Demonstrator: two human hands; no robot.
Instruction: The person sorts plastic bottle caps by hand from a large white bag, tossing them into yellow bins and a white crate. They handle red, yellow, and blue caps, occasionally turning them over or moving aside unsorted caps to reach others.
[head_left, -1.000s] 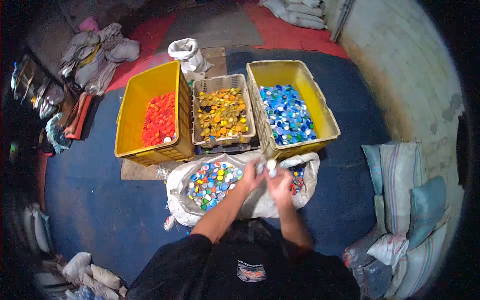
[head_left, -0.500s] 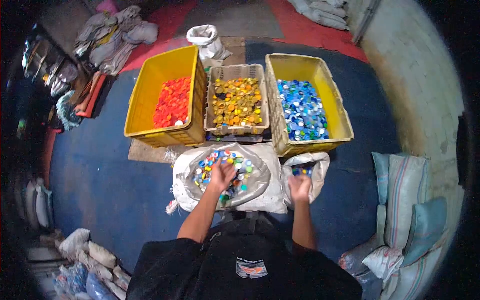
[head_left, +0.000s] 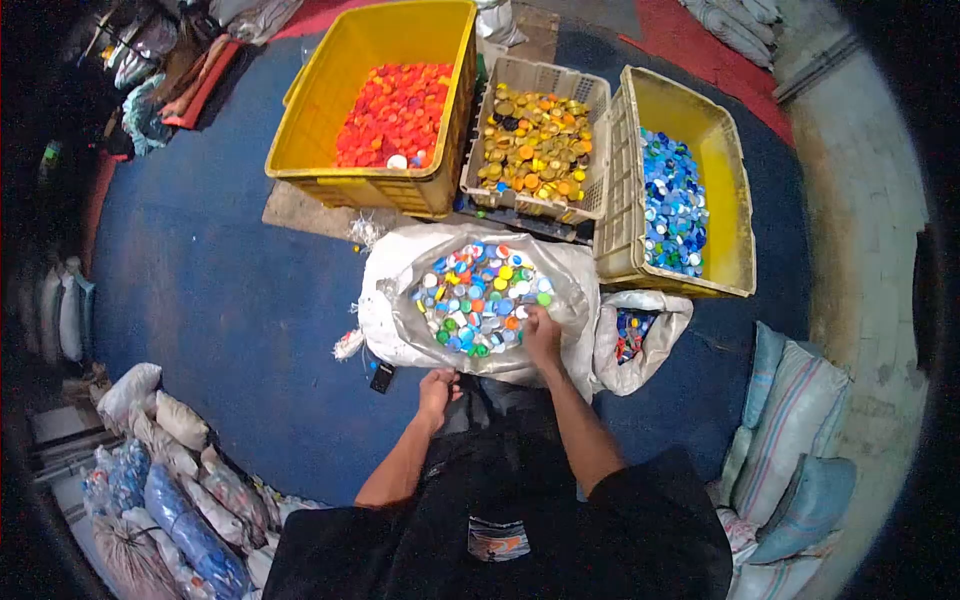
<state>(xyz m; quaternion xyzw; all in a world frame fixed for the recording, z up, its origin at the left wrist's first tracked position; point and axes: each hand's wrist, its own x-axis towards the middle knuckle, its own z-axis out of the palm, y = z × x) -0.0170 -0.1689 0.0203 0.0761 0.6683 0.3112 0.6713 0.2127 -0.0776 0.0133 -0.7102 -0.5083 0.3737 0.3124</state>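
Observation:
A white sack (head_left: 395, 300) lies open in front of me, holding a pile of mixed coloured bottle caps (head_left: 480, 295). My right hand (head_left: 542, 335) rests on the pile's near right edge, fingers curled among the caps; whether it holds one I cannot tell. My left hand (head_left: 437, 388) is at the sack's near rim, fingers bent, touching or gripping the cloth. Behind the sack stand a yellow crate of red caps (head_left: 395, 110), a beige basket of gold caps (head_left: 535, 140) and a yellow crate of blue caps (head_left: 675, 200).
A smaller white sack with a few caps (head_left: 635, 335) lies right of the big one. A small dark object (head_left: 381, 377) lies on the blue floor. Filled bags (head_left: 160, 440) are piled at the left, cushions and sacks (head_left: 790, 440) at the right by the wall.
The view has swung closer and left. My left hand left the cap pile and came back to the sack's near rim. My right hand moved from the small sack onto the big pile.

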